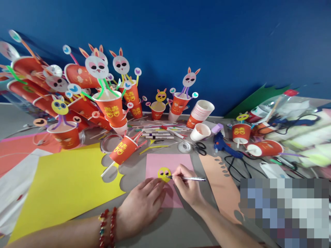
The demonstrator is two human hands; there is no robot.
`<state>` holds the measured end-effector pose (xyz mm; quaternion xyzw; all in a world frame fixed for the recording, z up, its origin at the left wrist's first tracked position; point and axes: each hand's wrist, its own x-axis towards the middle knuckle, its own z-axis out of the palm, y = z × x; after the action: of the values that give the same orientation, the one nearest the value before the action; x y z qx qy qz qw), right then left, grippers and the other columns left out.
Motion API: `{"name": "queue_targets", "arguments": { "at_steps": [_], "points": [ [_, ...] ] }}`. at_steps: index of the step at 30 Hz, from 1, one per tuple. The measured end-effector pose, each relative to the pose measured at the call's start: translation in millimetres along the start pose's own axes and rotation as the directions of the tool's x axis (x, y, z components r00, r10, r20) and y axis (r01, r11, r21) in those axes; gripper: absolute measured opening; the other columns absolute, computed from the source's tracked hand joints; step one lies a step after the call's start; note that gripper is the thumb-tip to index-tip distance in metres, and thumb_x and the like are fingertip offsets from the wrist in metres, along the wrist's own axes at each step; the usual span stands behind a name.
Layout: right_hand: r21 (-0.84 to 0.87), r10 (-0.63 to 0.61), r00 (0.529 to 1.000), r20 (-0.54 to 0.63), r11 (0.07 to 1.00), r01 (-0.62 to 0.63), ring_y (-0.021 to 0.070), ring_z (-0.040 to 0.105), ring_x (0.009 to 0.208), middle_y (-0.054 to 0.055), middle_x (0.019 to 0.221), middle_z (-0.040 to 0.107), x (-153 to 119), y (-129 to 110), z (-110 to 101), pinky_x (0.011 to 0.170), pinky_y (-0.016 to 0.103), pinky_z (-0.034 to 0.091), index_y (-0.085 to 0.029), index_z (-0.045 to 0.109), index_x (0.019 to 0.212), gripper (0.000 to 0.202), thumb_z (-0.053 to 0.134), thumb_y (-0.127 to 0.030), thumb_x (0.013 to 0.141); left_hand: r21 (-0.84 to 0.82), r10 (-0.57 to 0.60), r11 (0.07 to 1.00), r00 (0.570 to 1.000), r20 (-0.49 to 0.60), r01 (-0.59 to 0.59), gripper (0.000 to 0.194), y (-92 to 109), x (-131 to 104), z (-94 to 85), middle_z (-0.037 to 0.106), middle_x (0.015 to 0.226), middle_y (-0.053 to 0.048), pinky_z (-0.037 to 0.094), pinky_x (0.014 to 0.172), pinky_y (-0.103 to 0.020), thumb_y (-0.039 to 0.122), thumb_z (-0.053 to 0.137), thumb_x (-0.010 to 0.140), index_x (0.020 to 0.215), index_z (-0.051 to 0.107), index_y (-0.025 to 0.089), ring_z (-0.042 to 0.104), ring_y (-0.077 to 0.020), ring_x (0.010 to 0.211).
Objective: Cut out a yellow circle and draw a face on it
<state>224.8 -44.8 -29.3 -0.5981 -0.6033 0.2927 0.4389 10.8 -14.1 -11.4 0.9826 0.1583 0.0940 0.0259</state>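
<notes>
On a pink sheet of paper (156, 163) lies a small yellow paper disc (164, 172) with a face of pink patches and dark eyes. My right hand (188, 187) grips a slim pen (195, 178), its dark tip on the right side of the disc. My left hand (144, 205) lies flat across the pink sheet, fingers stretched out, the fingertips at the disc's lower edge. Bead bracelets (112, 224) circle the left wrist. Left of the pink sheet, an orange paper cup (124, 150) with a white straw lies tilted on its side.
Yellow paper (69, 182) with scalloped cutouts covers the left side; peach paper (219, 182) lies right. Behind are rabbit-faced cups (110, 106), stacked cups (200, 112), several pens (157, 137), a tape roll (184, 147), scissors (200, 148) and a blue glue gun (226, 146) with cord.
</notes>
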Motion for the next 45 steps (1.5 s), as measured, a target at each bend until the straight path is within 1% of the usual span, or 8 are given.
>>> {"name": "queue_targets", "arguments": {
  "at_steps": [12,19,25,31,37,45],
  "points": [
    [-0.023,-0.004,1.000,-0.003,1.000,0.004,0.0101,0.038,0.049,-0.006,0.058,0.042,-0.7,-2.1,-1.0,0.048,0.023,0.028,-0.022,0.045,0.070,0.021,0.048,-0.018,0.090,-0.003,-0.006,1.000,1.000,0.022,0.006,0.045,0.2,-1.9,2.6,0.059,0.140,-0.011,0.042,0.109,-0.042,0.039,0.052,0.101,0.135,0.054,0.009,0.051,-0.0287,0.130],
    [-0.017,-0.005,1.000,-0.004,1.000,0.005,0.0102,0.038,0.049,-0.006,0.057,0.042,-0.1,-3.0,-1.1,0.049,0.023,0.028,-0.022,0.044,0.070,0.020,0.048,-0.018,0.089,0.002,-0.003,1.000,1.000,0.013,0.003,0.047,-0.6,-0.8,1.7,0.059,0.139,-0.011,0.042,0.109,-0.042,0.041,0.052,0.100,0.134,0.055,0.009,0.052,-0.0288,0.129],
    [-0.001,0.009,1.000,0.010,1.000,-0.009,0.0101,0.037,0.048,-0.007,0.057,0.040,-0.1,-3.4,-0.6,0.047,0.023,0.027,-0.022,0.044,0.070,0.020,0.048,-0.017,0.088,-0.021,-0.014,1.000,1.000,0.014,0.014,0.046,-0.1,-1.6,3.0,0.059,0.139,-0.012,0.041,0.109,-0.042,0.039,0.053,0.100,0.135,0.054,0.010,0.051,-0.0282,0.131],
    [-0.020,-0.004,1.000,0.004,1.000,0.004,0.0104,0.038,0.050,-0.006,0.058,0.042,1.1,-4.2,-1.2,0.049,0.023,0.028,-0.022,0.044,0.069,0.019,0.048,-0.016,0.087,-0.019,-0.010,1.000,1.000,0.003,0.010,0.046,-0.2,-1.3,2.2,0.060,0.138,-0.011,0.041,0.109,-0.042,0.039,0.054,0.100,0.134,0.055,0.009,0.052,-0.0285,0.130],
    [-0.010,0.005,1.000,-0.002,1.000,-0.005,0.0101,0.038,0.050,-0.006,0.058,0.042,0.1,-2.0,-0.5,0.049,0.023,0.028,-0.022,0.045,0.070,0.019,0.049,-0.016,0.088,-0.005,-0.006,1.000,1.000,0.016,0.006,0.044,-0.2,-1.0,1.7,0.060,0.139,-0.011,0.042,0.109,-0.042,0.040,0.050,0.101,0.133,0.056,0.010,0.052,-0.0288,0.129],
    [0.021,0.015,1.000,-0.010,1.000,-0.015,0.0100,0.039,0.048,-0.006,0.056,0.043,0.7,-4.0,-1.2,0.047,0.022,0.030,-0.022,0.047,0.070,0.019,0.050,-0.018,0.088,-0.027,-0.015,1.000,1.000,0.026,0.015,0.045,0.3,-1.0,1.1,0.059,0.139,-0.011,0.041,0.110,-0.041,0.039,0.052,0.100,0.135,0.055,0.010,0.052,-0.0278,0.130]
  ]
}}
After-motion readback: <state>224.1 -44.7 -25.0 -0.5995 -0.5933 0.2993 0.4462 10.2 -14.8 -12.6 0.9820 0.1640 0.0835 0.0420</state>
